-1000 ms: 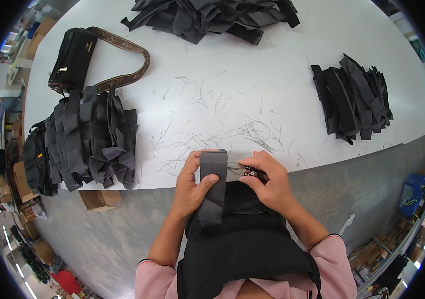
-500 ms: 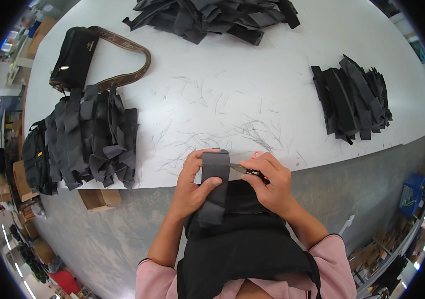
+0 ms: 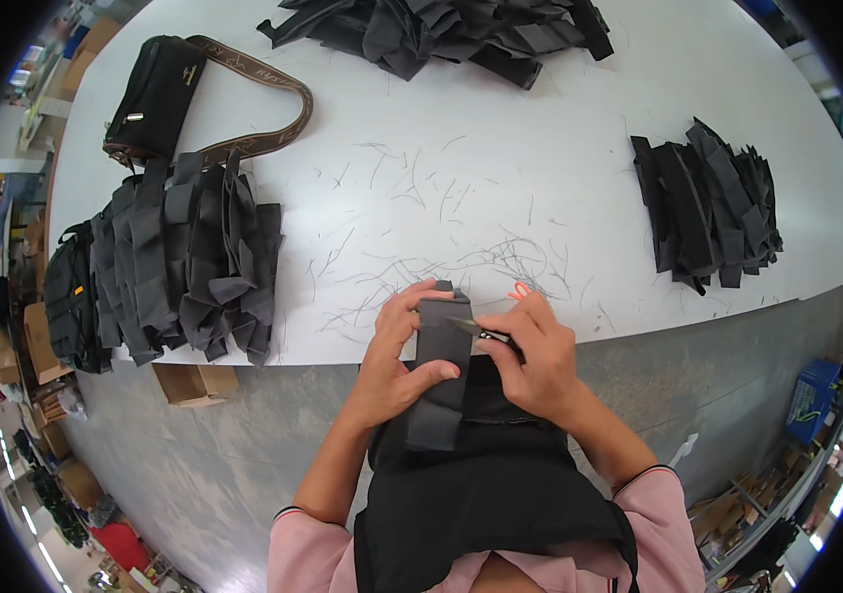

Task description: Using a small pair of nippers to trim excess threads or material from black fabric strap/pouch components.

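My left hand (image 3: 399, 361) grips a dark grey fabric strip (image 3: 438, 403) at the table's front edge, thumb on its face and fingers behind its upper part. The strip's lower end hangs toward my black apron (image 3: 500, 479). In my right hand (image 3: 538, 354) is a pair of small thread snips (image 3: 489, 334), fingers closed round the handles. The pointed blades lie over the strip's right edge, near its upper part. A bit of orange-red (image 3: 520, 290) shows by the right fingers. Loose dark thread ends (image 3: 510, 259) lie scattered on the white table (image 3: 570, 188) just beyond my hands.
Piles of similar strips lie at the left (image 3: 189, 262), at the right (image 3: 708, 208) and at the far edge (image 3: 441, 35). A black bag with a brown strap (image 3: 156, 99) and a black backpack (image 3: 75, 296) sit at the left. Below is an open cardboard box (image 3: 196, 383).
The strip has shifted slightly to the right in my left hand, and the thumb lies further across it. The snips' blades have come from beside the strip's edge to over its face.
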The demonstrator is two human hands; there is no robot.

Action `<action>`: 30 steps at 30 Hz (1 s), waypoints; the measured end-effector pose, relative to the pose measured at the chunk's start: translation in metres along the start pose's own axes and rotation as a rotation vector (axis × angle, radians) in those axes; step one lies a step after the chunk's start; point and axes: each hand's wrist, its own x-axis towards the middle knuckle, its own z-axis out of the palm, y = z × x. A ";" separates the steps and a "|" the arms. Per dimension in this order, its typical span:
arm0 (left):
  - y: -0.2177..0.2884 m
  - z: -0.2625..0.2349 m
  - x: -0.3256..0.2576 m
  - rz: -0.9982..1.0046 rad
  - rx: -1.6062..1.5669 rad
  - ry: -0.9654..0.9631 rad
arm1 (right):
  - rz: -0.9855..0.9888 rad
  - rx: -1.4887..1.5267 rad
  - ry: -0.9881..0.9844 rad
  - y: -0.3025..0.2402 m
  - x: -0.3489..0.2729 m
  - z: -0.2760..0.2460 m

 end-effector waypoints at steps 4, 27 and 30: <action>0.002 -0.002 0.006 0.026 0.065 0.001 | 0.109 0.131 0.092 -0.002 -0.002 0.000; -0.030 -0.008 0.035 0.006 0.662 0.473 | 0.027 0.194 0.129 -0.011 -0.007 0.013; 0.002 -0.011 0.010 -0.008 0.326 0.565 | 0.348 0.358 -0.022 0.003 -0.001 0.009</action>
